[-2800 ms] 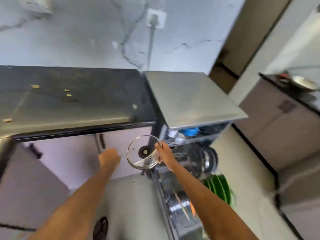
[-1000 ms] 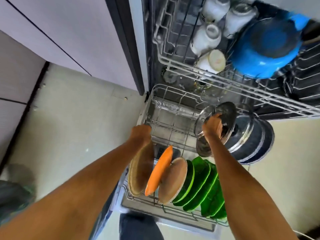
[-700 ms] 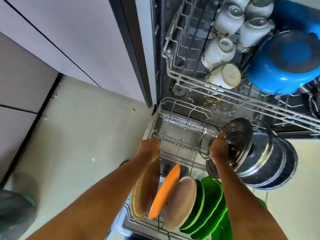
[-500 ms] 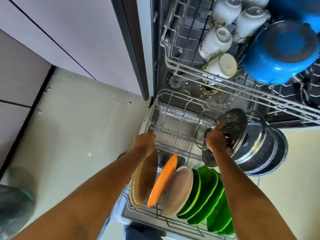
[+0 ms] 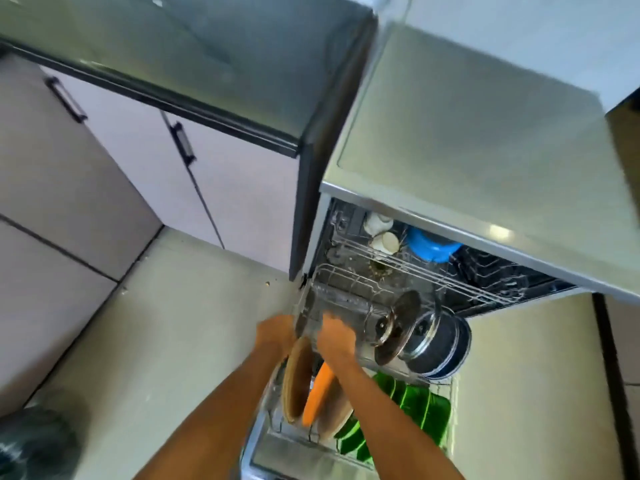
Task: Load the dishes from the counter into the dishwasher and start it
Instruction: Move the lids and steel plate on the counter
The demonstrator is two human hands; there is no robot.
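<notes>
Two round glass lids (image 5: 398, 327) stand in the wire rack (image 5: 346, 299); both hands' grip too blurred to tell.

left hand (image 5: 275, 332) and right hand (image 5: 334, 336) side by side, forearms extended, blurred

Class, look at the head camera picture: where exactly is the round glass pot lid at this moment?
The round glass pot lid stands on edge in the pulled-out lower rack, leaning against the dark pots, right of the right hand.
</notes>
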